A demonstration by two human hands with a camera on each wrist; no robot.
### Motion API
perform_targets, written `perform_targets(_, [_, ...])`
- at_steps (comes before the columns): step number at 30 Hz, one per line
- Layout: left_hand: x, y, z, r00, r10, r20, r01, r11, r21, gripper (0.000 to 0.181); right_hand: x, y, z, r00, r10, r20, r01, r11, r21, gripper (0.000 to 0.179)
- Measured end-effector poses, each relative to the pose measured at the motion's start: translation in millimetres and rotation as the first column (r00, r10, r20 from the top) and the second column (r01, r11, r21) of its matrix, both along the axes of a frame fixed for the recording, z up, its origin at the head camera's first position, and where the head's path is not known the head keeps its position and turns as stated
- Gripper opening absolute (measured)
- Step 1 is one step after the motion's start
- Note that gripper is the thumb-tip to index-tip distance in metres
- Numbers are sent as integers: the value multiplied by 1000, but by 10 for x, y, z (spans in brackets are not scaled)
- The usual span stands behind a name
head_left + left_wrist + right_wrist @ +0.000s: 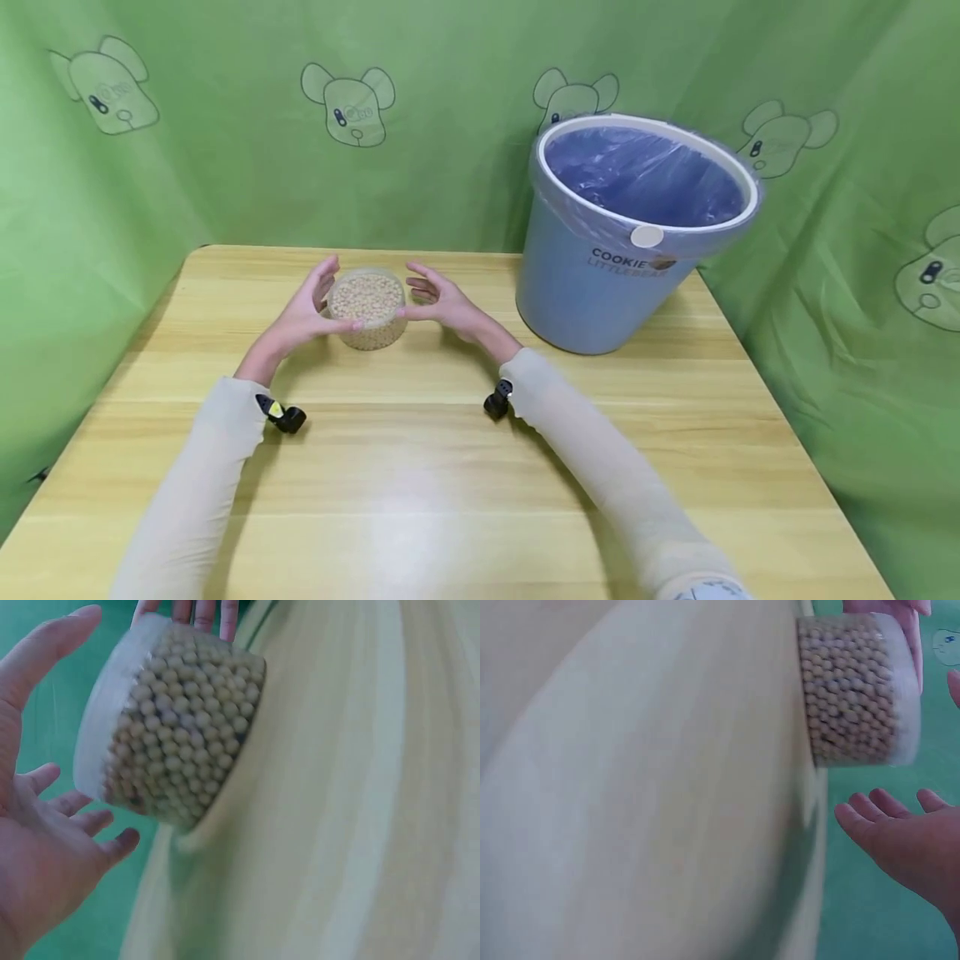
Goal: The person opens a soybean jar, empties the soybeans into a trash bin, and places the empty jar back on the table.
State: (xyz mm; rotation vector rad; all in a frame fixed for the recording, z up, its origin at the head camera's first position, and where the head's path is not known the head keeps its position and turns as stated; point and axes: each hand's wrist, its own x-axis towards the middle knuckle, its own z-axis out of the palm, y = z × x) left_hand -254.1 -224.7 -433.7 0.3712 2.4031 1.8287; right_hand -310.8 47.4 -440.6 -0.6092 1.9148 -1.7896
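Observation:
A clear round tub (367, 297) full of small pale round beans or beads stands upright near the back edge of the table. To its left is my left hand (303, 312), fingers spread and thumb reaching across the front. My right hand (450, 308) curves loosely around the other side, thumb forward. In the left wrist view a gap shows between the left hand (52, 847) and the tub (184, 724). The right wrist view likewise has the right hand (915, 840) apart from the tub (851, 694). Neither hand visibly grips it.
A tall blue bin (600, 275) with a white rim and a plastic liner stands at the table's back right. Green curtains (450, 183) with bear-like drawings hang behind and beside the wooden table (420, 467).

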Motion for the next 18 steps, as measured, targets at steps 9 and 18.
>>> perform_targets(9, [-54,-37,-212,996,-34,77,29,997,73,121,-14,-155,-137,998,-9,66,7,1000,25,99])
perform_targets(18, [-64,-59,-189,994,-34,107,27,997,68,114,-10,-243,-119,995,-31,92,28,999,27,99])
